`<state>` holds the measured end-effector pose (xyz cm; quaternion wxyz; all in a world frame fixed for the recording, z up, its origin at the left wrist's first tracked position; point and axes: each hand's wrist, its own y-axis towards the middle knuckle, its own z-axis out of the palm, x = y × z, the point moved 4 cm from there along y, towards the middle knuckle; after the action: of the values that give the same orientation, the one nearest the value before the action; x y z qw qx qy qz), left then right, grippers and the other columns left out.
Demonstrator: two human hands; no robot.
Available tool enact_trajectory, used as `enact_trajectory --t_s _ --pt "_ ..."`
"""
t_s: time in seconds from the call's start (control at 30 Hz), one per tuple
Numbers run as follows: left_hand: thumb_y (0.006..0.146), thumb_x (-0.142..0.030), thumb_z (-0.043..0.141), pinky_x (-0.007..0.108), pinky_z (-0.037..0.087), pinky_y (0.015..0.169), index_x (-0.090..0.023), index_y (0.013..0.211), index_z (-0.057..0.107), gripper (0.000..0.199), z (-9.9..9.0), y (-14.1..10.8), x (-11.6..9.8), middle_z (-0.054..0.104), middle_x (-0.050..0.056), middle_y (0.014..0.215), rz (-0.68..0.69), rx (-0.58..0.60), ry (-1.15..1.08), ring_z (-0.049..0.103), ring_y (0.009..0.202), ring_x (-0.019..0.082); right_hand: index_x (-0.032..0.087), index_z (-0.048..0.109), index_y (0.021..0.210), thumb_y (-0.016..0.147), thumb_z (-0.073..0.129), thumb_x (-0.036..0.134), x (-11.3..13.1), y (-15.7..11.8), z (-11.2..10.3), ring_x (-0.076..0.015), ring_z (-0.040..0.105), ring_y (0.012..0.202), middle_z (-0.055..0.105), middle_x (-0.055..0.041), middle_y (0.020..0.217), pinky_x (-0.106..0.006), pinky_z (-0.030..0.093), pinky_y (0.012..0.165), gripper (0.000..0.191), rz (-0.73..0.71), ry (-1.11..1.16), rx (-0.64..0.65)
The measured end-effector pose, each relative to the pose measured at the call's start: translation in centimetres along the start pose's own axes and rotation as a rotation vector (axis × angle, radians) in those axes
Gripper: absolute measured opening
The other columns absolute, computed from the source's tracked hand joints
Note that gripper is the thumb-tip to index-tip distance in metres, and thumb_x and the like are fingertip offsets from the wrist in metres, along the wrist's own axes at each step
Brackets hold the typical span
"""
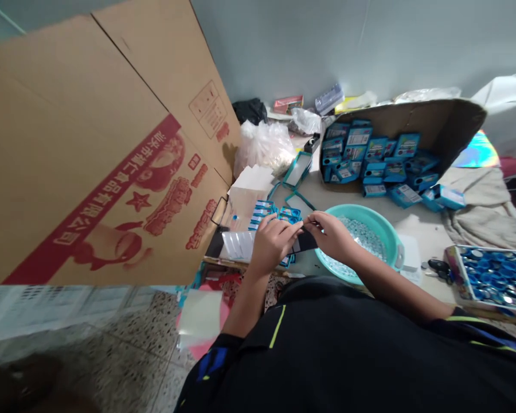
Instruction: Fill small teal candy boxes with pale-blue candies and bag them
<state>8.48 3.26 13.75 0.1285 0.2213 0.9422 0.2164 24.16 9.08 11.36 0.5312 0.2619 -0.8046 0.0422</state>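
Note:
My left hand (273,242) and my right hand (329,234) meet close together above the low table. Fingers of both hands are pinched at the edge of a dark flat piece (306,243), which hangs between them. Just beyond the hands lie several small blue boxes (289,212), partly hidden by my fingers. A clear plastic tray (237,245) is beside my left hand. A turquoise basin (391,229) holding many small pale pieces (360,241) stands behind and to the right of my right wrist.
A big cardboard box (112,132) rises at the left. An open carton (451,123) at the back right holds blue boxes. At the far right, a shallow box (458,274) contains blue round parts, with keys (439,267) beside it. Plastic bags (264,146) lie at the back.

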Motion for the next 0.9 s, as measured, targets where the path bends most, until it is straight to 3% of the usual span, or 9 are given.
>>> enact_trajectory --t_s 0.1,0.27,0.47,0.6,0.73,0.8,0.9 --pt "0.103 -0.028 0.055 0.045 0.045 0.109 -0.023 0.112 0.074 0.022 0.4 0.5 0.2 0.078 0.005 0.094 0.024 -0.049 0.021 0.07 0.09 0.019 0.02 0.062 0.078 0.09 0.054 0.033 -0.4 0.3 -0.2 -0.0193 0.061 0.082 0.067 -0.0067 0.087 -0.029 0.046 0.069 0.019 0.035 0.111 -0.034" --pt "0.1 -0.021 0.059 0.048 0.045 0.112 -0.024 0.117 0.073 0.023 1.0 0.4 1.2 0.078 0.008 0.107 0.1 -0.222 0.037 0.072 0.098 0.021 0.019 0.066 0.084 0.083 0.062 0.047 -1.4 1.3 0.5 -0.0182 0.063 0.07 0.07 -0.0042 0.075 -0.029 0.047 0.063 0.028 0.184 0.388 -0.097" --pt "0.095 -0.039 0.069 0.051 0.047 0.111 -0.024 0.114 0.073 0.025 2.0 0.3 2.0 0.074 0.012 0.122 0.148 -0.265 0.089 0.068 0.116 0.026 0.018 0.07 0.082 0.075 0.07 0.044 -0.7 2.8 -0.3 -0.0182 0.067 0.072 0.073 -0.0042 0.077 -0.029 0.05 0.067 0.027 0.23 0.471 -0.163" --pt "0.091 -0.045 0.073 0.052 0.039 0.119 -0.018 0.121 0.07 0.041 3.1 -0.1 0.6 0.073 0.013 0.125 0.226 -0.279 0.034 0.061 0.129 0.032 0.017 0.072 0.082 0.073 0.074 0.045 -1.0 3.1 -1.4 -0.0168 0.063 0.068 0.071 -0.0031 0.073 -0.028 0.048 0.064 0.03 0.279 0.491 -0.252" --pt "0.092 -0.045 0.071 0.05 0.028 0.127 -0.018 0.118 0.069 0.037 4.5 -0.7 -2.1 0.073 0.008 0.124 0.368 -0.257 -0.109 0.058 0.134 0.029 0.017 0.074 0.082 0.071 0.078 0.049 -2.4 2.7 -2.3 -0.015 0.06 0.067 0.07 -0.0028 0.074 -0.026 0.045 0.062 0.035 0.338 0.555 -0.328" --pt "0.094 -0.041 0.069 0.051 0.026 0.127 -0.017 0.124 0.065 0.038 4.4 -0.6 -2.8 0.072 0.01 0.125 0.318 -0.338 -0.093 0.055 0.136 0.028 0.017 0.074 0.08 0.069 0.08 0.049 -2.8 2.3 -2.3 -0.0145 0.059 0.066 0.069 -0.0021 0.072 -0.026 0.045 0.062 0.035 0.337 0.567 -0.317" --pt "0.098 -0.036 0.063 0.055 0.028 0.125 -0.014 0.14 0.056 0.048 4.0 0.2 -2.0 0.067 0.016 0.134 0.03 -0.334 0.026 0.053 0.139 0.031 0.017 0.073 0.078 0.069 0.081 0.048 -2.7 1.8 -1.6 -0.0151 0.06 0.069 0.07 -0.0028 0.074 -0.026 0.046 0.064 0.033 0.303 0.566 -0.245"
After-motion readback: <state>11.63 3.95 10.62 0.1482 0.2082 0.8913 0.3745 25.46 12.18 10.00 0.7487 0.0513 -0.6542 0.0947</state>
